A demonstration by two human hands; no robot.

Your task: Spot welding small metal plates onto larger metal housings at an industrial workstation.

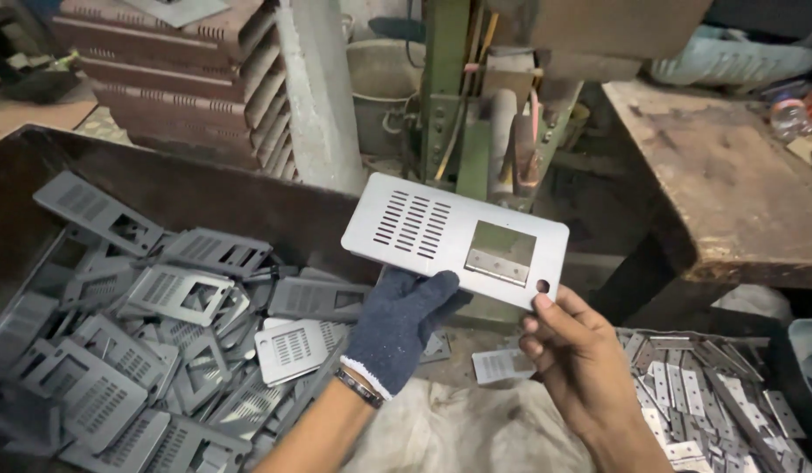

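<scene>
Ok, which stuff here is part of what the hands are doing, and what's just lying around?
In hand:
slotted metal plate
small hinge piece on it
gloved left hand
bare right hand

Lying about:
bin of grey plates
pile of hinges
wooden bench

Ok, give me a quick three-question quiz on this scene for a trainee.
1. True or false: both hands wear gloves.
2. Where do most of the grey plates lie? A) in the dark bin on the left B) on the wooden table C) on the green machine
3. Fill in: a small metal ____ sits in the held plate's square cutout.

Key:
1. False. The left hand wears a dark glove; the right hand is bare.
2. A. The plates fill the bin, not the table or the machine.
3. Hinge, on the held plate.
</scene>
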